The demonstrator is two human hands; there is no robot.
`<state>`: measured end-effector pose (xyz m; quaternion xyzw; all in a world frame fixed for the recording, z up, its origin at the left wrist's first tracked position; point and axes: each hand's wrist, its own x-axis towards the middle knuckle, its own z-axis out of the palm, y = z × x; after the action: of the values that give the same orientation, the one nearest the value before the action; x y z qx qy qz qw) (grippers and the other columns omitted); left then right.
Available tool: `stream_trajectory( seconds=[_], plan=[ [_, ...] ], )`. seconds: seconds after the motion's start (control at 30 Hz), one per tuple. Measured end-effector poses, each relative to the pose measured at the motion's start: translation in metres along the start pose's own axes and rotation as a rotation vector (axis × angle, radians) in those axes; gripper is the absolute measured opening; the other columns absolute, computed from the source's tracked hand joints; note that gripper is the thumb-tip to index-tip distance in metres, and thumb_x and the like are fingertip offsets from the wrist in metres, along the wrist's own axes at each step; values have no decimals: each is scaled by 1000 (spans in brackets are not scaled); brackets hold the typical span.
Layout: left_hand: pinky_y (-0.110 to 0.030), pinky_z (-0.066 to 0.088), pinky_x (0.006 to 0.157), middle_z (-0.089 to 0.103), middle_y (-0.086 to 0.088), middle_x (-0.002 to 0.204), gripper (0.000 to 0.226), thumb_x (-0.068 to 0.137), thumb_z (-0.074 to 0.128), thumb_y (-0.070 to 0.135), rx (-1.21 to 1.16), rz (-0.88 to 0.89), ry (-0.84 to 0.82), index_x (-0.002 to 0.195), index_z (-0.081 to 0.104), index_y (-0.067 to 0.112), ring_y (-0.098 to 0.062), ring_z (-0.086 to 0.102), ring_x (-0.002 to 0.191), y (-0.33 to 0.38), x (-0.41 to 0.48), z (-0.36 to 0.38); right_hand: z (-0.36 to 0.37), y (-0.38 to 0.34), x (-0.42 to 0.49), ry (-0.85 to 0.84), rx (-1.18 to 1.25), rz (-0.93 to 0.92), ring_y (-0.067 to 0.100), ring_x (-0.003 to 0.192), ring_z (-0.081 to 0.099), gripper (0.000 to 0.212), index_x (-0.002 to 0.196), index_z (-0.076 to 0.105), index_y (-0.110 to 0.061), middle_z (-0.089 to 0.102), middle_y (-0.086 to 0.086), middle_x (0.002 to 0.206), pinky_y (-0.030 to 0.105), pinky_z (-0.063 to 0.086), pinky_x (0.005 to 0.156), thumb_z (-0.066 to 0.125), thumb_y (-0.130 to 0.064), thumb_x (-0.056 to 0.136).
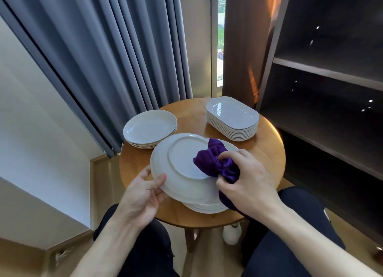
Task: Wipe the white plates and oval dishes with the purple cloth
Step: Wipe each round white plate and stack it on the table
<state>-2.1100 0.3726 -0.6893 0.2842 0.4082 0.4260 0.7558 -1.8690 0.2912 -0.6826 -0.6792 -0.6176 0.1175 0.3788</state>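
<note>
Near the 6 o'clock edge of the round wooden table (192, 119), a white plate (180, 158) is held upside down and tilted, its foot ring facing up. The left hand (145, 190) grips its rim at about 8 o'clock, thumb on top and fingers underneath. The right hand (246, 177) is clenched round the bunched purple cloth (209, 162), which is pressed against the plate's underside at about 4 o'clock; a tail of cloth hangs down below the wrist. The two hands are apart, on opposite sides of the plate.

Directly beneath, a stack of plates (207, 208) sits on the table, mostly hidden by the held plate and the cloth. At 10 o'clock lies a low stack of shallow round plates (149, 129), just beside the held plate's far rim. At 1 o'clock stands a taller stack of oval dishes (233, 115), apart from the others.

Grey curtains (114, 49) hang close behind the table from 10 to 12 o'clock, and a dark shelf unit (321, 90) stands near at 3 o'clock. A white rounded object (232, 234) sits on the floor under the table, partly hidden.
</note>
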Motion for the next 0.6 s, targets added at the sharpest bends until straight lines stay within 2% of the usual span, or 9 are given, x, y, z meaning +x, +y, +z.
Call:
stream_trajectory(
  seconds=[0.1,0.17,0.3,0.43,0.53,0.6],
  plan=[
    [-36,64,65,76,-14,114,59,79,72,6,80,35,1,136,58,16,-29,77,92,12,2,10,-5,3,3,70,69,19,3,99,55,43,121,65,-32,58,-15,113,11,46,75,79,-28,80],
    [-35,64,66,76,-13,116,58,79,73,8,137,69,-5,135,60,18,-28,77,93,24,4,19,-8,5,5,123,120,38,-2,102,55,43,119,66,-32,60,-15,110,6,44,77,80,-24,79],
    [-34,63,66,77,-12,112,58,76,73,9,244,194,4,133,63,17,-25,77,88,47,7,37,-16,10,11,141,241,105,-6,104,55,41,113,62,-40,59,-19,108,13,43,80,79,-22,80],
    [-39,64,70,78,-13,106,61,78,77,9,356,373,0,136,61,20,-30,77,96,58,8,53,-18,12,16,122,256,118,-8,103,53,39,111,60,-41,57,-23,107,13,41,79,78,-24,82],
    [-38,65,76,80,-6,104,50,86,76,6,548,557,-44,127,66,34,-26,77,99,56,9,69,-16,14,16,126,256,114,-6,102,53,38,111,59,-41,56,-23,106,15,42,79,78,-24,82],
    [-35,64,78,80,1,102,52,91,72,0,727,664,-121,123,67,42,-19,77,97,56,9,79,-15,16,16,126,261,119,-6,101,53,39,112,59,-41,57,-21,107,15,42,78,78,-24,83]
  ],
)
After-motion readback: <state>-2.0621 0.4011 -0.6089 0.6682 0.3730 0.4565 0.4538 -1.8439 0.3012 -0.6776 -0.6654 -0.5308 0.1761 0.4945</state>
